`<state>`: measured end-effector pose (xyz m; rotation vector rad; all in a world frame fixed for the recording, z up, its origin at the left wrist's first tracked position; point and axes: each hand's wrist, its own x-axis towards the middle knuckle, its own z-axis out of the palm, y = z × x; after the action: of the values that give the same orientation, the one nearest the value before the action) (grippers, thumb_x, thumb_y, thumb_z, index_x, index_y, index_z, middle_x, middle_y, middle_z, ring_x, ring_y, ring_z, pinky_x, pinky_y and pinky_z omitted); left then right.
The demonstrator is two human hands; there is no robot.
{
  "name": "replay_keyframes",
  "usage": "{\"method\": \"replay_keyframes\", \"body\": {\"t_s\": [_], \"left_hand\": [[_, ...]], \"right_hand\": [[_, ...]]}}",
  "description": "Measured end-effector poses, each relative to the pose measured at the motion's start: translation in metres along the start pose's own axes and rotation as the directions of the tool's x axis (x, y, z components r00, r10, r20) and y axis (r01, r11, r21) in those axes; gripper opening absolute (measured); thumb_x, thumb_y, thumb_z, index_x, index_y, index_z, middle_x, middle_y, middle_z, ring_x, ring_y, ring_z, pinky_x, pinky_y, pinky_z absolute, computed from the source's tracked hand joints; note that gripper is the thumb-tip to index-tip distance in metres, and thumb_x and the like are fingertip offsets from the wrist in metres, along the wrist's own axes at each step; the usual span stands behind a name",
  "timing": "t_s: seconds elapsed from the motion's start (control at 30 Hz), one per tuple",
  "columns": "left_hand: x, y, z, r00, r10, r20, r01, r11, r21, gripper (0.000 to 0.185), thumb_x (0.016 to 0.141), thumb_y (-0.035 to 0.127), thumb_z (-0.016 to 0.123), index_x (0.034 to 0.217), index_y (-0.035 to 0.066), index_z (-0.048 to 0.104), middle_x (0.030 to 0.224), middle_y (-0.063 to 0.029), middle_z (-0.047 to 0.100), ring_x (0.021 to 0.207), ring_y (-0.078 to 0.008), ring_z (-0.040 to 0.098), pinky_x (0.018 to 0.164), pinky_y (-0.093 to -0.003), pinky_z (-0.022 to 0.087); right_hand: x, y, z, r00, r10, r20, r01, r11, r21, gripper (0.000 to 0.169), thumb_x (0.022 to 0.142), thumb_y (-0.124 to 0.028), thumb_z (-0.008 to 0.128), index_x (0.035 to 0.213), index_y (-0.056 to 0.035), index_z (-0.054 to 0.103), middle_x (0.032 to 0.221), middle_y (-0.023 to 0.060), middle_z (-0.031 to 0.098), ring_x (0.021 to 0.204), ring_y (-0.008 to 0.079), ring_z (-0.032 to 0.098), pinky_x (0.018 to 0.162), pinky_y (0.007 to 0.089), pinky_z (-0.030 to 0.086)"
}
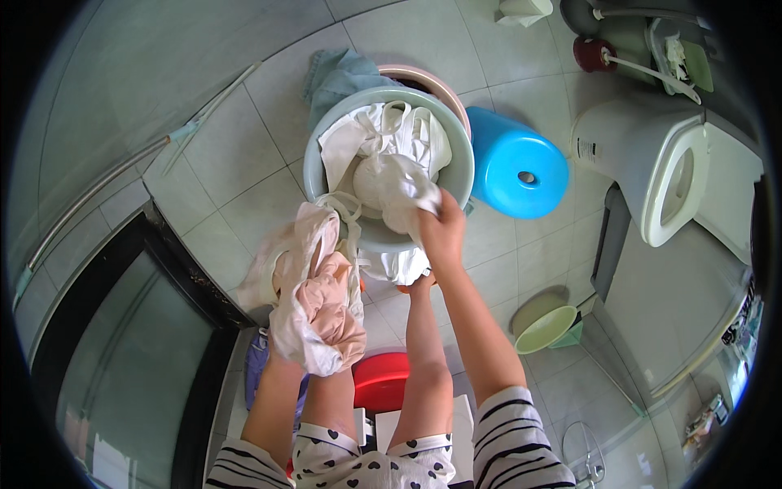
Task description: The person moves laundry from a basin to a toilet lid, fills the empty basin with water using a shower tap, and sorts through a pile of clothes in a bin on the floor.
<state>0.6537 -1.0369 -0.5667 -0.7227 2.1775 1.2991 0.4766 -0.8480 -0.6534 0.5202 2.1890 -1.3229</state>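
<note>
My right hand point(443, 229) grips a crumpled white garment point(406, 183) over the near right rim of a pale grey-green basin point(313, 153). More white clothing point(360, 134) with straps lies in the basin. To the left, a bundle of pink and white clothes point(324, 305) hangs over my left hand, which it covers; only the left forearm point(272, 403) shows below. A pale strap point(345, 205) runs from this bundle up to the basin's near left rim. Under that rim, another white cloth point(397, 264) hangs near my foot.
Behind the basin stand a pink basin point(449, 91) and a blue-green cloth point(342, 73). A blue plastic stool point(519, 165) is to the right, then a toilet point(657, 183). A green bowl point(547, 330) leans at lower right; a dark-framed door point(140, 318) is left.
</note>
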Motion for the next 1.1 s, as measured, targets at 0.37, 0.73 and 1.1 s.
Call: {"method": "replay_keyframes", "body": {"t_s": [0.37,0.73,1.1], "left_hand": [[0.021,0.03,0.014,0.967,0.254,-0.001,-0.23,0.876,-0.423,0.042,0.077,0.023,0.068,0.112,0.002,0.054,0.105,-0.0103,0.06,0.092,-0.0192,0.058,0.081,-0.0291,0.047],[-0.022,0.002,0.011,0.94,-0.247,0.235,0.315,0.365,-0.876,0.043,0.078,0.023,0.068,0.113,0.002,0.053,0.106,-0.0102,0.06,0.093,-0.0191,0.058,0.081,-0.0293,0.047],[-0.039,-0.007,-0.034,0.895,-0.441,-0.071,0.053,0.263,-0.963,0.043,0.078,0.023,0.067,0.114,0.002,0.053,0.107,-0.01,0.059,0.094,-0.019,0.058,0.082,-0.0296,0.047]], "right_hand": [[-0.13,-0.028,-0.038,0.509,0.445,0.737,-0.829,0.021,0.559,0.039,0.076,-0.007,0.048,0.113,0.0026,0.052,0.096,0.0135,0.063,0.085,0.0252,0.064,0.078,0.0351,0.053],[-0.123,-0.047,-0.035,0.526,0.532,0.663,-0.849,0.367,0.379,0.032,0.08,-0.008,0.051,0.11,0.0019,0.055,0.097,0.0097,0.062,0.083,0.0182,0.062,0.074,0.0291,0.051],[0.039,0.039,0.061,0.99,-0.131,-0.049,0.09,0.864,-0.496,0.071,0.07,-0.02,0.071,0.132,-0.004,0.038,0.135,0.0199,0.037,0.125,0.0358,0.035,0.104,0.0415,0.03]]}}
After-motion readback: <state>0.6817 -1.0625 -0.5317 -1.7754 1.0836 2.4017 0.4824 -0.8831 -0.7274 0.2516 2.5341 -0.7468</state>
